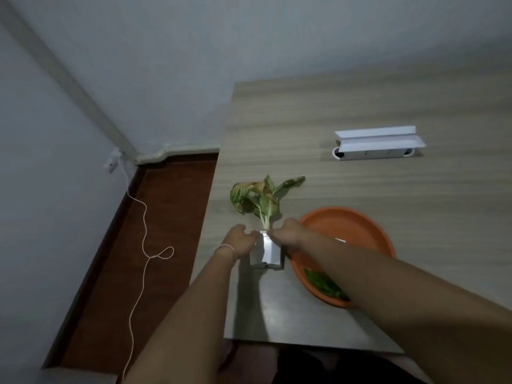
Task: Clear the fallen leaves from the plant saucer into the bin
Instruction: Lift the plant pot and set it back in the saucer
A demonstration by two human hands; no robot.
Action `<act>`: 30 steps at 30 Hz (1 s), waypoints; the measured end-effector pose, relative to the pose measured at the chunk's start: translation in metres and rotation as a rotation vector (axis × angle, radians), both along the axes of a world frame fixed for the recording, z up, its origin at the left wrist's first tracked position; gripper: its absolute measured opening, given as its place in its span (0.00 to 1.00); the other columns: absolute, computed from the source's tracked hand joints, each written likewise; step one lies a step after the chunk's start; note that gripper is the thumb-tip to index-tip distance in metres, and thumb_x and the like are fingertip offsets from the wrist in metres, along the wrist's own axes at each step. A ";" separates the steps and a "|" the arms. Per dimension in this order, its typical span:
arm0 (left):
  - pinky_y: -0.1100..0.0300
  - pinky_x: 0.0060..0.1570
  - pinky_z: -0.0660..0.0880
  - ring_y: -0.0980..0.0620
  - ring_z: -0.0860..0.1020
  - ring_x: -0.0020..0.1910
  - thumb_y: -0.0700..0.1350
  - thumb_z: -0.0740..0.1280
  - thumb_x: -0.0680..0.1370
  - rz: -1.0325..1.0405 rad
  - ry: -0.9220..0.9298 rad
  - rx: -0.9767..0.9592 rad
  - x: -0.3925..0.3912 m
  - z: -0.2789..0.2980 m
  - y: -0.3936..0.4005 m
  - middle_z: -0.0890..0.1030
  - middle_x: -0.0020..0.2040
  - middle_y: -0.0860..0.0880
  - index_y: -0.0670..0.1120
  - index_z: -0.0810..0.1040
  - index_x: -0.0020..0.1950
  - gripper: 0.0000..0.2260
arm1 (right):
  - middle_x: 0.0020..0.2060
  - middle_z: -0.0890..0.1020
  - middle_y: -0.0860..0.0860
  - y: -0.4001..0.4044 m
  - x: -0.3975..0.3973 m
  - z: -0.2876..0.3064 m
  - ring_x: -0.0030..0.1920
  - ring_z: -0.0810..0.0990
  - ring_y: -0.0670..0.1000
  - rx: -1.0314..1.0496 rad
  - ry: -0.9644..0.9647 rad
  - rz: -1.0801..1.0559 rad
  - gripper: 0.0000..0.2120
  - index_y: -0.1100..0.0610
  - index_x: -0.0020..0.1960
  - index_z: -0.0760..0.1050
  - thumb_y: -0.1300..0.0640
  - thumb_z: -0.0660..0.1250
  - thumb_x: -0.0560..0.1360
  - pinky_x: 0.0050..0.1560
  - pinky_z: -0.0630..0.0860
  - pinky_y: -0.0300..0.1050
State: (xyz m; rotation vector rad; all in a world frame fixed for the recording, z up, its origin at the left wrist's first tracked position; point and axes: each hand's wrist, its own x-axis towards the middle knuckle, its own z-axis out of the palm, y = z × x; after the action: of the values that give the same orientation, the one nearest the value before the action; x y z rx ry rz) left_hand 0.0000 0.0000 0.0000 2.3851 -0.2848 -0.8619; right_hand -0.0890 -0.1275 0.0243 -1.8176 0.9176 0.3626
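Observation:
A small white paper box (268,253) stands on the wooden table (360,189) near its left edge, with a wilted leafy plant (261,196) sticking up out of it. My left hand (239,241) grips the box's top rim on the left, and my right hand (288,234) grips it on the right. Just right of the box sits a round orange saucer (343,225). A green fallen leaf (325,284) lies at the saucer's near rim, partly under my right forearm. No bin is in view.
A white folded stand (378,144) lies farther back on the table. Left of the table is a dark red floor (155,217) with a thin white cable (144,239) running from a wall socket (112,162). Grey walls close the left and back.

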 end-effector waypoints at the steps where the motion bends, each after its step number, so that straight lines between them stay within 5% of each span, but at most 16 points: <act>1: 0.54 0.58 0.72 0.40 0.77 0.61 0.51 0.64 0.77 -0.006 0.007 0.011 -0.003 -0.006 0.000 0.76 0.66 0.37 0.36 0.72 0.68 0.25 | 0.41 0.78 0.58 0.005 0.001 -0.005 0.36 0.78 0.55 0.031 0.017 -0.022 0.12 0.60 0.46 0.72 0.51 0.67 0.75 0.29 0.71 0.42; 3: 0.55 0.49 0.75 0.41 0.80 0.55 0.49 0.64 0.76 0.000 0.069 -0.010 -0.010 -0.016 0.002 0.81 0.59 0.39 0.37 0.78 0.61 0.20 | 0.39 0.79 0.59 0.010 0.003 -0.017 0.34 0.79 0.56 0.074 0.042 -0.092 0.14 0.63 0.47 0.73 0.52 0.67 0.73 0.29 0.75 0.45; 5: 0.57 0.43 0.74 0.43 0.80 0.49 0.49 0.64 0.75 0.051 0.144 -0.053 -0.018 -0.023 0.004 0.83 0.53 0.41 0.39 0.81 0.57 0.18 | 0.43 0.82 0.60 0.013 0.002 -0.026 0.41 0.83 0.58 0.124 0.012 -0.137 0.18 0.65 0.50 0.76 0.51 0.69 0.69 0.39 0.82 0.53; 7: 0.56 0.43 0.77 0.44 0.81 0.46 0.49 0.65 0.73 0.117 0.142 -0.113 -0.019 -0.024 0.002 0.84 0.50 0.42 0.40 0.82 0.53 0.16 | 0.48 0.83 0.59 0.010 0.002 -0.033 0.47 0.84 0.58 0.142 -0.029 -0.153 0.22 0.63 0.55 0.75 0.49 0.70 0.68 0.48 0.83 0.56; 11: 0.54 0.46 0.79 0.45 0.82 0.45 0.44 0.67 0.73 0.153 0.057 -0.267 -0.013 -0.019 -0.006 0.84 0.48 0.43 0.43 0.82 0.50 0.09 | 0.48 0.82 0.55 0.000 0.000 -0.026 0.48 0.83 0.56 0.185 -0.196 -0.252 0.16 0.58 0.55 0.73 0.52 0.68 0.71 0.46 0.83 0.59; 15: 0.50 0.49 0.80 0.46 0.82 0.48 0.53 0.68 0.65 0.102 -0.036 -0.332 -0.009 -0.011 -0.037 0.84 0.49 0.46 0.45 0.80 0.53 0.20 | 0.43 0.79 0.45 -0.021 -0.011 -0.016 0.49 0.80 0.50 0.240 -0.386 -0.473 0.13 0.55 0.59 0.71 0.57 0.67 0.75 0.58 0.77 0.55; 19: 0.48 0.56 0.78 0.46 0.79 0.56 0.50 0.71 0.67 -0.077 -0.031 -0.323 -0.029 -0.005 -0.079 0.80 0.59 0.46 0.44 0.73 0.62 0.25 | 0.45 0.80 0.51 -0.056 -0.041 -0.014 0.50 0.80 0.53 0.295 -0.421 -0.606 0.07 0.59 0.54 0.72 0.61 0.62 0.76 0.55 0.78 0.56; 27: 0.55 0.48 0.76 0.42 0.80 0.52 0.44 0.71 0.68 -0.253 -0.036 -0.276 -0.082 -0.015 -0.130 0.82 0.54 0.42 0.43 0.72 0.57 0.19 | 0.53 0.81 0.44 -0.100 -0.107 -0.037 0.54 0.81 0.50 0.076 -0.516 -0.518 0.18 0.44 0.52 0.74 0.65 0.67 0.70 0.56 0.78 0.50; 30: 0.59 0.49 0.74 0.45 0.80 0.53 0.49 0.70 0.68 -0.300 -0.103 -0.283 -0.093 -0.028 -0.132 0.83 0.54 0.44 0.45 0.77 0.57 0.19 | 0.64 0.76 0.45 -0.104 -0.127 -0.054 0.64 0.76 0.47 -0.079 -0.459 -0.356 0.29 0.37 0.63 0.70 0.61 0.70 0.69 0.62 0.76 0.47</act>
State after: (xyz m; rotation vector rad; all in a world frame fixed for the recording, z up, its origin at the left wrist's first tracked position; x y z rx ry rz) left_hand -0.0927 -0.1321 -0.0281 2.1544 -0.7694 -0.7709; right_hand -0.2157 -0.2312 -0.0295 -1.6648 0.9086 -0.3073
